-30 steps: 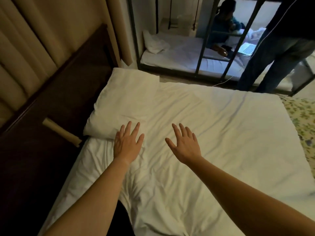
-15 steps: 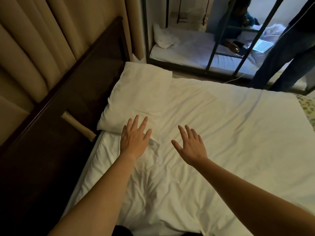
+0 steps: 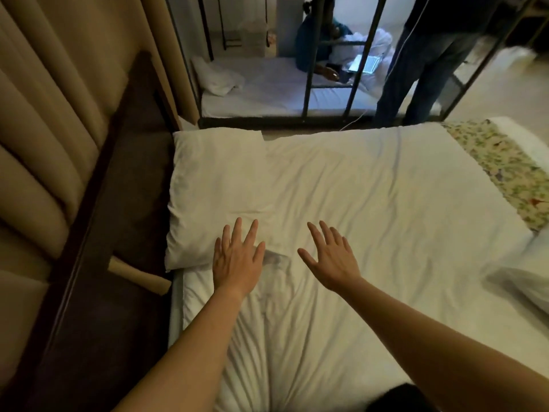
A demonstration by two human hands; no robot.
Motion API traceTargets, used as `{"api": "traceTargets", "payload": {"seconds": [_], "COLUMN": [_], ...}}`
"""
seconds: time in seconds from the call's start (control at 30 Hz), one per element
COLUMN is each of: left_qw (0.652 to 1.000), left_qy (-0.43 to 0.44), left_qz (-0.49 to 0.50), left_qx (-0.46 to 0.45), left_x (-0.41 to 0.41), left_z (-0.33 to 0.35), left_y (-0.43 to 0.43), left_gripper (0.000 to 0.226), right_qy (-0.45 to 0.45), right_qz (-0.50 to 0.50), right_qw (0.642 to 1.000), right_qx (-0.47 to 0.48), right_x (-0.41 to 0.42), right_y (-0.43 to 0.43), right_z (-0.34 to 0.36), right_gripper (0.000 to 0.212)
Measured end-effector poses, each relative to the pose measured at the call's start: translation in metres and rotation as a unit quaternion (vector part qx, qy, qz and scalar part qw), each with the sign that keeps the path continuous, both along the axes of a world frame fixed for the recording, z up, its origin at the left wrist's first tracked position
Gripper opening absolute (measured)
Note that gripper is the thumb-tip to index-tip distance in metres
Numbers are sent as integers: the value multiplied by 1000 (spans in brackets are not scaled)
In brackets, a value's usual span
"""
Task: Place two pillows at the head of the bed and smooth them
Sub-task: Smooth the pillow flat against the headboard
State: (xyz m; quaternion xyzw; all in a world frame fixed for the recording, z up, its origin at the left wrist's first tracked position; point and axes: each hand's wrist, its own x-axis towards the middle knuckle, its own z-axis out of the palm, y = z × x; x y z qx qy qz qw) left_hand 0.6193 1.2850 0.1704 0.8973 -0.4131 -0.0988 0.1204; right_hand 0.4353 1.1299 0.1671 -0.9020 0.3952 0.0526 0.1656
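A white pillow (image 3: 214,191) lies flat at the head of the bed, against the dark headboard (image 3: 124,179). My left hand (image 3: 237,258) is spread open with its fingertips over the pillow's near edge. My right hand (image 3: 331,257) is open too, fingers apart, hovering over the white sheet (image 3: 371,203) just right of the pillow. A second white pillow (image 3: 528,281) shows blurred at the right edge of the bed.
A padded beige wall (image 3: 44,129) rises behind the headboard. A floral bed runner (image 3: 499,171) crosses the far right of the bed. Beyond the bed stands a metal bunk frame (image 3: 309,84) with a seated person and a laptop (image 3: 364,63). Another person (image 3: 427,63) stands beside it.
The camera view swung right and now shows the bed's right side and a second pillow. Both hands stay open in about the same spot by the pillow's near edge.
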Motion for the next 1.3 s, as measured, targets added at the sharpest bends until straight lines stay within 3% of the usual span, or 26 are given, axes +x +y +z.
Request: {"api": "traceTargets", "payload": {"seconds": [0.27,0.63,0.93,1.3], "left_qw": [996,990,996,1000], "left_qy": [24,25,-7,-4], "left_qz": [-83,-136,-90,-26], "left_qx": [7,7,7,12], "left_x": [0,-87,-228,-405], "left_z": [-2,-2,19,119], "left_y": [-6,-13,28,127], "left_gripper": [64,68,69,69], "right_qy": [-17,-8,-36,-23], "right_qz": [-87,-145,-123,-54], "right_qw": [996,989,992,998], "right_qx": [0,-5,-5,1], "right_x": [-22,-141,-289,-444], "right_y": [33,49,72,133], "right_z": [9,-1,9,110], "right_gripper": [80,79,81,81]}}
